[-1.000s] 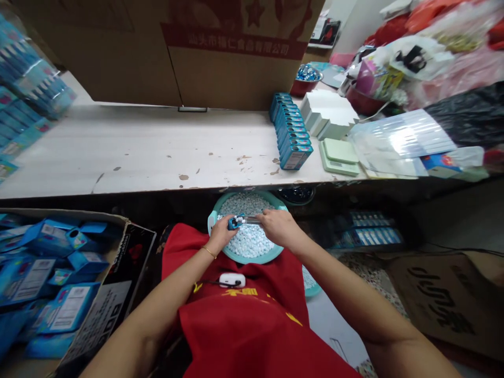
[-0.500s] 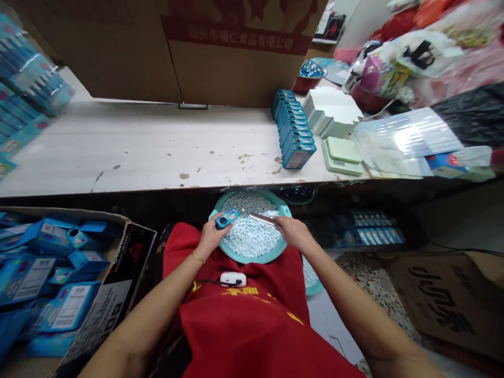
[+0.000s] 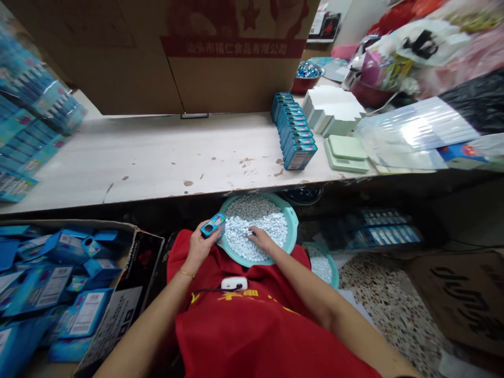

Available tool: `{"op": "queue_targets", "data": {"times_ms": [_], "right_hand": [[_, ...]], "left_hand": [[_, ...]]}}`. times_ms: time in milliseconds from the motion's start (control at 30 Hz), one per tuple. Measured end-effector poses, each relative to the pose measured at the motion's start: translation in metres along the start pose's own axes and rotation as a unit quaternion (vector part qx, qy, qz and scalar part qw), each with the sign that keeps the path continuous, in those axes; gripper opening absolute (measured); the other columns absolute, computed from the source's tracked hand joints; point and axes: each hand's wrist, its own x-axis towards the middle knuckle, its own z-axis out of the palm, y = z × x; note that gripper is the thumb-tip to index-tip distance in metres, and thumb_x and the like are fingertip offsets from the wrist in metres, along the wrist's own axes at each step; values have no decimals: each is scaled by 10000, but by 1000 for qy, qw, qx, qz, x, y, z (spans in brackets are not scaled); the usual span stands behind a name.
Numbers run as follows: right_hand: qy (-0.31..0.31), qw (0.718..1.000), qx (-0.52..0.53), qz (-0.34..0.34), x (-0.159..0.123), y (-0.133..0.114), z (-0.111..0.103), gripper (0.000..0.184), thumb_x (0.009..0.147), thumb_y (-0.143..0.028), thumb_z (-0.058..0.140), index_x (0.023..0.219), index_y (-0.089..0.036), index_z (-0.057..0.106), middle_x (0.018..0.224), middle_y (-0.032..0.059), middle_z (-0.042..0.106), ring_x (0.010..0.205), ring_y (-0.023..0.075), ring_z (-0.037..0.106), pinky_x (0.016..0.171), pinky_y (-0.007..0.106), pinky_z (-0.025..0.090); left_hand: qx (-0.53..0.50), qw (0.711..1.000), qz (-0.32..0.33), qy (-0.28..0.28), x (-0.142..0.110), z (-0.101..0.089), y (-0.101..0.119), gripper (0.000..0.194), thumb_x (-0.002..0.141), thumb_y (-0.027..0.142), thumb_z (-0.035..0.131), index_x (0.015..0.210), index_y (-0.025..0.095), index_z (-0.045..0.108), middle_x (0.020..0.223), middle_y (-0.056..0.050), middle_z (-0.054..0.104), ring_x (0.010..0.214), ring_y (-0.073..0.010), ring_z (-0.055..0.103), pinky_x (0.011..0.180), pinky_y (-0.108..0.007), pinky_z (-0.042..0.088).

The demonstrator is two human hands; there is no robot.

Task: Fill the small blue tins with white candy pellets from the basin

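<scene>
My left hand [image 3: 199,245] is closed around a small blue box [image 3: 213,226] at the left rim of a turquoise basin [image 3: 292,226]. A round dark window shows on the box's near end. Many small white pieces, like mints or pellets [image 3: 258,210], fill the basin, which rests on my lap. Over the middle of them is my right hand [image 3: 261,240], with its fingers down at the pieces and curled on a metal scoop [image 3: 251,232]. Only a dark bit of that scoop shows at the fingertips; the remainder is hidden.
On the white table [image 3: 157,157] stand a row of blue boxes [image 3: 297,142], a stack of white card [image 3: 334,107] and a pale green scale [image 3: 347,153]. A large carton [image 3: 129,68] rises behind. Left of me is an open carton of blue boxes [image 3: 82,315]; a second basin [image 3: 334,270] sits lower right.
My right hand has moved left and down from the basin's right rim into the white pieces, and the scoop is now mostly hidden. My left hand has shifted slightly left with the box.
</scene>
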Motion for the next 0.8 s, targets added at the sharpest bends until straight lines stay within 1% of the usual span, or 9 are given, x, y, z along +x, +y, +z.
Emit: {"op": "queue_targets", "data": {"times_ms": [100, 200, 267, 333, 433, 533, 633, 733, 800], "right_hand": [[13, 999, 25, -18, -16, 16, -28, 357, 841, -231, 485, 1190, -159, 509, 1132, 73, 610, 1011, 171, 562, 864, 259, 412], [34, 997, 52, -52, -35, 18, -66, 340, 815, -240, 514, 1144, -161, 546, 1038, 68, 639, 923, 186, 581, 816, 291, 435], [45, 994, 58, -84, -48, 10, -92, 341, 800, -242, 528, 1125, -146, 568, 1023, 81, 645, 904, 196, 585, 803, 302, 439], [46, 991, 40, -119, -59, -3, -115, 334, 801, -243, 525, 1112, -139, 586, 1054, 93, 642, 941, 203, 582, 825, 300, 432], [30, 987, -38, -155, -71, -28, -140, 314, 816, -254, 509, 1100, -165, 610, 1094, 87, 638, 1001, 207, 575, 862, 294, 417], [12, 976, -164, -143, -78, -55, -153, 305, 822, -274, 497, 1094, -213, 620, 1065, 73, 653, 993, 226, 587, 830, 305, 431], [-1, 954, -276, -119, -83, -82, -157, 265, 831, -280, 462, 1002, -210, 653, 981, 93, 669, 907, 242, 619, 740, 310, 453], [-8, 935, -336, -114, -86, -108, -157, 260, 823, -212, 428, 923, -164, 663, 932, 127, 666, 852, 240, 631, 707, 305, 452], [-23, 929, -353, -107, -88, -123, -157, 278, 815, -168, 409, 947, -153, 652, 952, 145, 656, 884, 241, 622, 727, 311, 447]], "left_hand": [[-10, 1000, -6, -1, 2, 2, -3, 486, 637, 405, 687, 1029, 141, 570, 891, -53, 654, 804, -173, 606, 763, -295, 488], [-2, 1000, 3, -17, 6, 11, -8, 493, 638, 404, 689, 1042, 146, 573, 902, -52, 657, 803, -174, 607, 759, -293, 483], [26, 999, 26, -28, 10, 19, -11, 478, 653, 400, 676, 1047, 149, 576, 908, -52, 656, 808, -178, 607, 755, -292, 480], [73, 995, 52, -47, 13, 28, -11, 441, 668, 374, 664, 1042, 155, 585, 908, -51, 656, 819, -184, 608, 758, -294, 476], [135, 984, 75, -84, 15, 41, -7, 398, 679, 311, 651, 1046, 166, 595, 914, -51, 657, 842, -197, 610, 781, -310, 471], [166, 977, 89, -102, 15, 51, -3, 400, 681, 270, 641, 1065, 168, 593, 947, -59, 654, 870, -205, 608, 811, -322, 469], [182, 973, 94, -108, 12, 57, -3, 413, 675, 253, 647, 1075, 169, 588, 983, -66, 649, 915, -216, 597, 837, -333, 462], [185, 971, 93, -116, 9, 59, -6, 407, 682, 251, 640, 1077, 167, 587, 950, -63, 652, 889, -214, 599, 827, -339, 466], [181, 973, 93, -112, 8, 59, -8, 398, 686, 254, 635, 1073, 171, 588, 920, -55, 653, 861, -208, 602, 812, -335, 471]]}}
